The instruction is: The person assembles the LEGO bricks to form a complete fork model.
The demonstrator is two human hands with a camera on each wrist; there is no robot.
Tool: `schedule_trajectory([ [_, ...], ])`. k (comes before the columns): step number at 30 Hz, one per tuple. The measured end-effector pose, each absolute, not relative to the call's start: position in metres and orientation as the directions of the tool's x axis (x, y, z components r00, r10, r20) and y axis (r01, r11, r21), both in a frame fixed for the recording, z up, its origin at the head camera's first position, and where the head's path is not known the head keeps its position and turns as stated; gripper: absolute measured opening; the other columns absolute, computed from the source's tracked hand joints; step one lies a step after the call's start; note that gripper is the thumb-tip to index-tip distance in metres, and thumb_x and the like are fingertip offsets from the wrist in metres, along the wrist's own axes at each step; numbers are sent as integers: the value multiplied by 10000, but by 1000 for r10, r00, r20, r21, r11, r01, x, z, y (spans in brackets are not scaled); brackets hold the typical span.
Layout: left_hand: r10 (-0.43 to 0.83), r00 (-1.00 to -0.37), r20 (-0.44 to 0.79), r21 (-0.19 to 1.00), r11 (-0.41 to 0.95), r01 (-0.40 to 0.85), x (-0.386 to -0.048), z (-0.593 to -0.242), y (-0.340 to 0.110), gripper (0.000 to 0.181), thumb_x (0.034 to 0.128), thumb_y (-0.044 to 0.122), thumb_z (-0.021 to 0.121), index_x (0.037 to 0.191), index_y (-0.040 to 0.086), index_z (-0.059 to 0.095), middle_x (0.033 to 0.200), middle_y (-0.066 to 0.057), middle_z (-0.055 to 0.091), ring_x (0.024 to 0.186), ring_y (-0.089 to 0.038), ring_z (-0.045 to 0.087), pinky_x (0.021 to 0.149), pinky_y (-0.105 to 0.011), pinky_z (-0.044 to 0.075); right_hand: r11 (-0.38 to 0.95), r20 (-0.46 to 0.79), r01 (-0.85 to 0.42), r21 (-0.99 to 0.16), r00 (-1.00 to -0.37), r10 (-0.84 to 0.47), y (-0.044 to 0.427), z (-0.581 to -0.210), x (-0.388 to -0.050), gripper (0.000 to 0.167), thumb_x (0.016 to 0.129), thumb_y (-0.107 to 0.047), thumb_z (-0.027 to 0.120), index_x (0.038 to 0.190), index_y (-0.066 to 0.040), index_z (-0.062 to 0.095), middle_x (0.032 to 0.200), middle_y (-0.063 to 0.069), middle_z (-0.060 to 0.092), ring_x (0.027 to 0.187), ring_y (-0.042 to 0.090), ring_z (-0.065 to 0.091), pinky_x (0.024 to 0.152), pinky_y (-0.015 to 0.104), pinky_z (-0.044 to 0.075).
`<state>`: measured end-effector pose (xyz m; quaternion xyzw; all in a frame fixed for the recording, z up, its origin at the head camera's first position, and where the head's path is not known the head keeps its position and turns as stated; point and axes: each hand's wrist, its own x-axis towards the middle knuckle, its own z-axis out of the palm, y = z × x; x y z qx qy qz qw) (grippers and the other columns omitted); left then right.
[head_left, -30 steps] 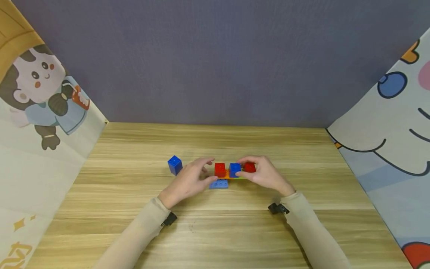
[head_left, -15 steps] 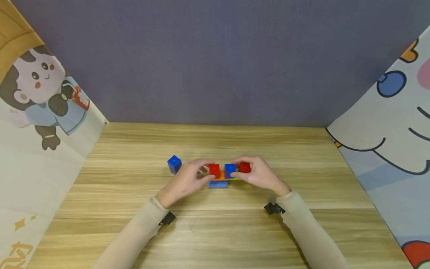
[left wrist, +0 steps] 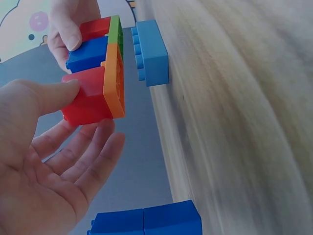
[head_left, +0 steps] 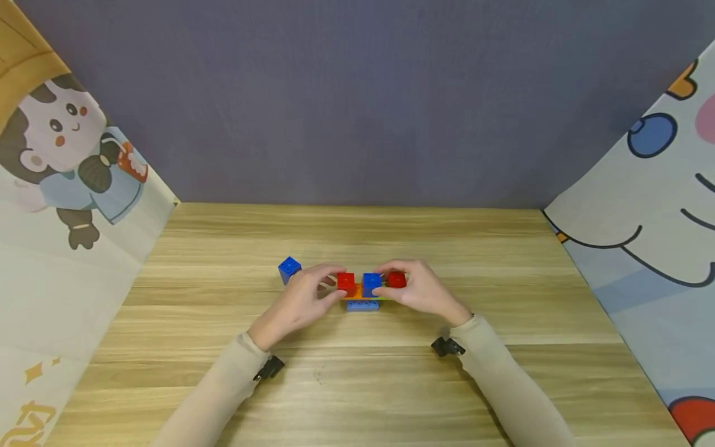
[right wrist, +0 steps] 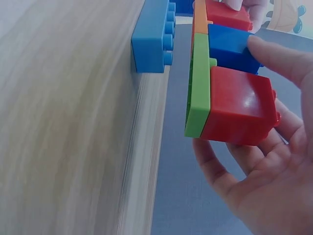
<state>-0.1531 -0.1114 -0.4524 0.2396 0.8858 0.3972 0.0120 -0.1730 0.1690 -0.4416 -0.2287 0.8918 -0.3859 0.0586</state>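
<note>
Both hands hold up a joined piece of toy building bricks. An orange plate and a green plate form its underside. A left red brick, a middle blue brick and a right red brick sit on top. My left hand pinches the left red brick between thumb and fingers. My right hand pinches the middle blue brick, its palm beside the right red brick. A light blue brick lies studs up on the table, below and apart from the plates.
A stack of dark blue bricks stands just behind my left hand, partly hidden by it. The wooden table meets a grey-blue back wall. Cartoon-printed panels flank the table on both sides.
The joined bricks have moved left together with both hands, now more centred over the light blue brick. My left fingers have come onto the left red brick. The light blue brick has stayed put.
</note>
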Motion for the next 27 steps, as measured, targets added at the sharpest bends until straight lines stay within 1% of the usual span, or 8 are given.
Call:
schedule_trajectory([
  [2, 432, -885, 172, 711, 568, 415, -152, -453, -113, 430, 1005, 202, 761, 1399, 55, 674, 1322, -93, 741, 1082, -238, 755, 873, -362, 660, 594, 72, -365, -717, -887, -457, 167, -442, -173, 417, 892, -321, 880, 1256, -144, 779, 1219, 46, 796, 957, 142, 671, 882, 334, 550],
  [11, 416, -896, 157, 716, 577, 393, -144, -453, -120, 434, 1004, 192, 760, 1401, 45, 669, 1324, -108, 739, 1104, -266, 747, 879, -401, 660, 595, 43, -349, -724, -884, -466, 159, -445, -172, 385, 902, -328, 873, 1244, -177, 783, 1225, 16, 791, 979, 160, 670, 913, 372, 561],
  [15, 414, -898, 151, 712, 585, 389, -143, -454, -121, 431, 1002, 193, 763, 1400, 53, 674, 1324, -104, 741, 1111, -277, 750, 882, -402, 657, 590, 37, -348, -729, -880, -474, 158, -447, -172, 387, 902, -315, 874, 1248, -171, 780, 1215, 14, 791, 950, 143, 660, 883, 339, 562],
  [22, 419, -896, 147, 690, 606, 396, -143, -456, -122, 427, 991, 188, 779, 1389, 68, 683, 1303, -87, 751, 1092, -249, 752, 864, -366, 656, 580, 36, -361, -730, -868, -496, 156, -449, -171, 392, 902, -298, 875, 1251, -147, 777, 1190, 33, 793, 853, 140, 641, 758, 269, 551],
  [24, 422, -895, 147, 681, 613, 401, -143, -457, -122, 426, 989, 193, 782, 1386, 72, 686, 1304, -86, 752, 1087, -242, 751, 860, -365, 654, 580, 31, -358, -732, -868, -496, 156, -450, -172, 389, 901, -292, 877, 1249, -151, 778, 1199, 28, 791, 855, 141, 641, 759, 263, 551],
  [27, 428, -891, 149, 670, 619, 409, -144, -458, -123, 427, 990, 202, 783, 1384, 68, 686, 1309, -87, 752, 1088, -237, 750, 865, -372, 653, 578, 36, -365, -729, -865, -500, 156, -451, -172, 387, 906, -292, 872, 1251, -146, 776, 1216, 35, 789, 886, 131, 652, 801, 272, 563],
])
